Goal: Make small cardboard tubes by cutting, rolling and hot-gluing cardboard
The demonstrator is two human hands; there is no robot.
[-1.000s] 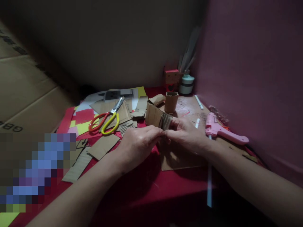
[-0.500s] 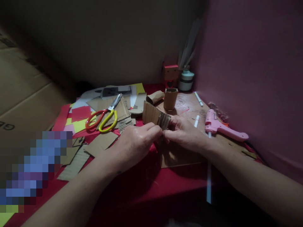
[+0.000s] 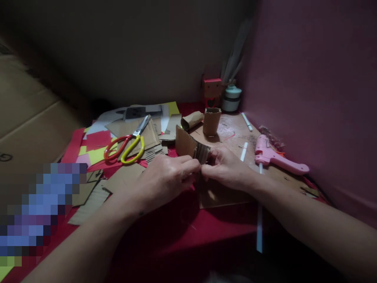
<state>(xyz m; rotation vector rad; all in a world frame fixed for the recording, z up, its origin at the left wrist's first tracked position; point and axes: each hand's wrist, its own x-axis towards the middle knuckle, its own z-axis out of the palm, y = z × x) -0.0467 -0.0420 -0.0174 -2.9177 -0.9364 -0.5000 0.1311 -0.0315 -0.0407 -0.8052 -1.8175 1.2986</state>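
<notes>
Between my two hands is a bent piece of cardboard [image 3: 186, 142], its ridged end towards the right. My left hand [image 3: 173, 173] pinches its lower edge, fingers pressed together. My right hand [image 3: 222, 165] grips the ridged end between thumb and fingers. The fingertips of both hands nearly meet, and they hide the lower part of the piece. Just behind it stand a short cardboard tube [image 3: 212, 122], upright, and a rolled cardboard piece [image 3: 192, 120] lying on its side. Beneath my hands lies a flat cardboard sheet [image 3: 218, 198].
Scissors [image 3: 136, 137] with red and yellow handles lie on cardboard and paper scraps at the left. A pink glue gun [image 3: 278, 159] with a long glue stick rests at the right. Behind stand a small cardboard figure [image 3: 212, 92] and a lidded jar [image 3: 232, 98]. A large carton [image 3: 26, 118] leans left.
My left hand has shifted slightly, its fingers now a little lower on the cardboard piece. The view has moved a little. Both hands keep hold of the piece.
</notes>
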